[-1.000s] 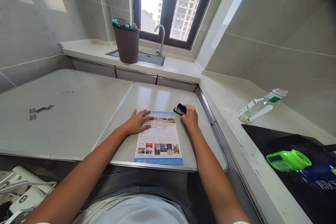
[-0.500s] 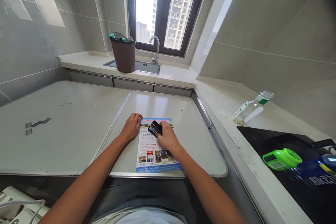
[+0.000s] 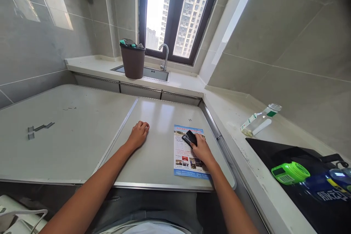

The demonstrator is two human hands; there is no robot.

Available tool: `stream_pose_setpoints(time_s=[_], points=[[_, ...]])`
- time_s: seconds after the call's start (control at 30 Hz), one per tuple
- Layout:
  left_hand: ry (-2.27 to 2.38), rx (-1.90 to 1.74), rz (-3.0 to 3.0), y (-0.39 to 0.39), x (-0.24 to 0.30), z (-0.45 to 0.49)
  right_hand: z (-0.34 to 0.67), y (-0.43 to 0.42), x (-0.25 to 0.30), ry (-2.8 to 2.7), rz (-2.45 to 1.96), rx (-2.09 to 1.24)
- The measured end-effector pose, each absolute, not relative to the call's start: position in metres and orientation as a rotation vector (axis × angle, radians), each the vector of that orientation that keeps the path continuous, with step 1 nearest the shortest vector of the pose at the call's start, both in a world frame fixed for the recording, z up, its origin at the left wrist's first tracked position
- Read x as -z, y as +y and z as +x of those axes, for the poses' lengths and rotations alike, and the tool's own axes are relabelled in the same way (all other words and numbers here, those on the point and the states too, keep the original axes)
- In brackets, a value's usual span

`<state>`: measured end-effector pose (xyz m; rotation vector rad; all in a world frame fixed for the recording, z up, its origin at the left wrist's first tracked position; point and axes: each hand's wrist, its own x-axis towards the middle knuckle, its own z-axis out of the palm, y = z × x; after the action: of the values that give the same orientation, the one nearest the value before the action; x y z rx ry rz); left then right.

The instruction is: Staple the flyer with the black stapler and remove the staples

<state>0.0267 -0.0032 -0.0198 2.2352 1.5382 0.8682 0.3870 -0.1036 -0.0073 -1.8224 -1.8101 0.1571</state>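
Observation:
A printed flyer [image 3: 184, 150] with text and small photos lies on the grey table [image 3: 153, 153], towards its right side. My right hand [image 3: 201, 149] rests on the flyer, closed on a small black stapler [image 3: 189, 138] that presses on the sheet's upper part. My left hand [image 3: 139, 134] lies on the bare table left of the flyer, fingers curled under, holding nothing that I can see.
A brown bin [image 3: 133, 61] stands by the sink [image 3: 150, 74] and tap [image 3: 165, 55] under the window. On the right counter lie a clear bottle [image 3: 259, 120], a green tape roll [image 3: 290, 172] and a blue bottle [image 3: 323, 187] on a black mat. Metal clips [image 3: 38, 128] lie at left.
My right hand has slid the flyer and stapler to the right across the table. My left hand has come off the flyer and stays on the table, fingers curled.

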Motion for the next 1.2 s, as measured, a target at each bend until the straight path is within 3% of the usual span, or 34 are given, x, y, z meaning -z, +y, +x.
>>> stream_pose_setpoints(time_s=[0.17,0.53,0.87,1.2], points=[[1.547,-0.871,2.226,-0.001,0.021,0.026,0.418,-0.079,0.002,-1.815,-1.720,-0.405],[1.543,-0.904,2.193,0.002,0.022,0.024,0.416,0.003,0.018,-1.888,-1.659,-0.066],[1.535,-0.930,2.142,0.004,0.024,0.024,0.418,0.018,0.044,-2.041,-1.933,-0.093],[1.497,-1.037,2.104,0.005,0.029,0.023,0.399,0.036,0.030,-2.176,-2.115,-0.163]])
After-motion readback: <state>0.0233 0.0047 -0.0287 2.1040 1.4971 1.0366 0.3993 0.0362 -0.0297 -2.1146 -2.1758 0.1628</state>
